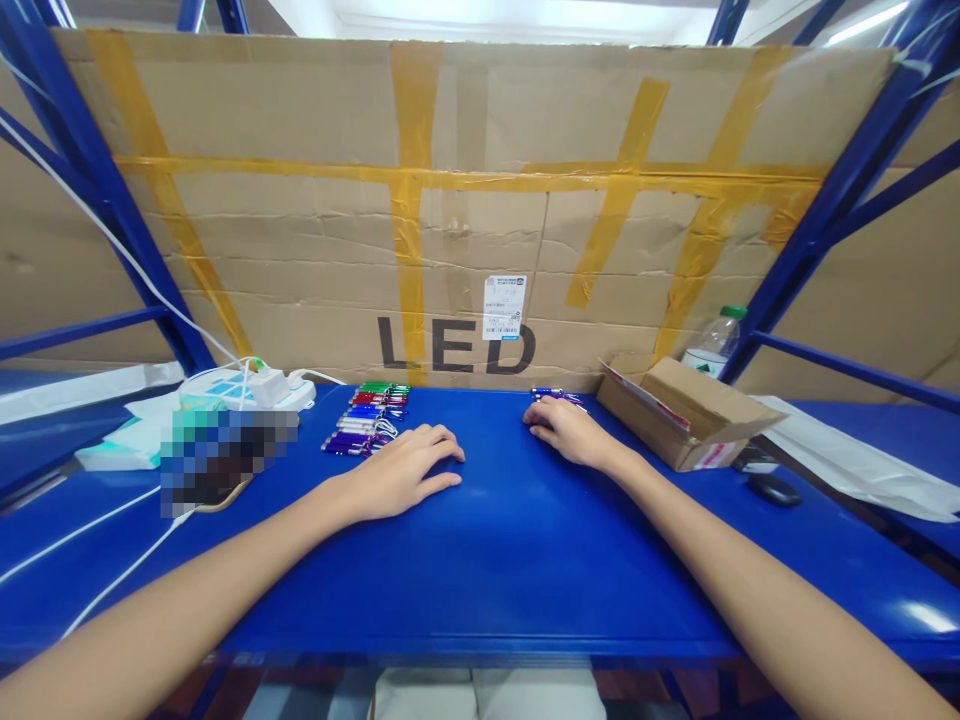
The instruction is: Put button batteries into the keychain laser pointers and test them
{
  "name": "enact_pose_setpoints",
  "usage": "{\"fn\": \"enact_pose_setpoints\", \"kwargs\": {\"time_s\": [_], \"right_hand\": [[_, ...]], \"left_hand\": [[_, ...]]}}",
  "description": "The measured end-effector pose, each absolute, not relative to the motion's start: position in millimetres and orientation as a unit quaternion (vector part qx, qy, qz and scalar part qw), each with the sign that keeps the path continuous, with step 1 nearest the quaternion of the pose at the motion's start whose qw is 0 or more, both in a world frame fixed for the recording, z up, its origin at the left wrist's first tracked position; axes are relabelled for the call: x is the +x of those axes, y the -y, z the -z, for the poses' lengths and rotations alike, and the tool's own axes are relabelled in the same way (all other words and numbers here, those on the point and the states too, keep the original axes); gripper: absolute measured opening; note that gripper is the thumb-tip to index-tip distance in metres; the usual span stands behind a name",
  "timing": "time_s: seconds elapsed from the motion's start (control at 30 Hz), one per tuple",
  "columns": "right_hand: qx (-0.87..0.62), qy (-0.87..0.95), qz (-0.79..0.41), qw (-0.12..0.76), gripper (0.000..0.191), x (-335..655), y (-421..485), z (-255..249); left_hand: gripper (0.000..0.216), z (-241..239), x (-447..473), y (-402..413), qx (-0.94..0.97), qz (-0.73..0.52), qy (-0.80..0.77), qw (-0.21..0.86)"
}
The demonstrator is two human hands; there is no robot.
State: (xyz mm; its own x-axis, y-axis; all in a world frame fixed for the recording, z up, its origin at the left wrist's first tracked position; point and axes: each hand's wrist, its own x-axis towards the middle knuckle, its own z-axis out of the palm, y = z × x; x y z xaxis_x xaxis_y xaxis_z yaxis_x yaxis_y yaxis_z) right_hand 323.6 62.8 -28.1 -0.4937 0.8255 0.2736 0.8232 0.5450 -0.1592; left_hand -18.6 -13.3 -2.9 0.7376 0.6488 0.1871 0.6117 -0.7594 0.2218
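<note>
My left hand (411, 468) lies palm down on the blue table, fingers spread and loosely bent, with no object visible in it. At its left sit several pens (358, 424), grouped in rows by colour: green, red, blue, white and purple; the hand partly covers the ends of the purple ones. My right hand (574, 432) rests farther to the right, its fingers curled downward and the thumb slightly apart. Just behind its knuckles is a small group of blue and purple pens (551, 392), partly hidden by the hand. I see nothing held in that hand.
An open cardboard box (675, 410) stands right of my right arm, beside a black mouse (774, 489) and a green-capped bottle (716, 340). A power strip (289, 390), cables and a blurred phone-like object lie left. Behind rises a taped cardboard panel (315, 260).
</note>
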Motion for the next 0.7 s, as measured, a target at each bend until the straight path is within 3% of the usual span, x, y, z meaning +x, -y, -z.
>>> {"fn": "enact_pose_setpoints", "kwargs": {"time_s": [0.7], "right_hand": [[-0.479,0.865,-0.004,0.149,0.017,320.9,-61.5,29.4]], "left_hand": [[0.032,4.1,-20.1,12.5,0.93,-0.139,-0.331,0.074]]}}
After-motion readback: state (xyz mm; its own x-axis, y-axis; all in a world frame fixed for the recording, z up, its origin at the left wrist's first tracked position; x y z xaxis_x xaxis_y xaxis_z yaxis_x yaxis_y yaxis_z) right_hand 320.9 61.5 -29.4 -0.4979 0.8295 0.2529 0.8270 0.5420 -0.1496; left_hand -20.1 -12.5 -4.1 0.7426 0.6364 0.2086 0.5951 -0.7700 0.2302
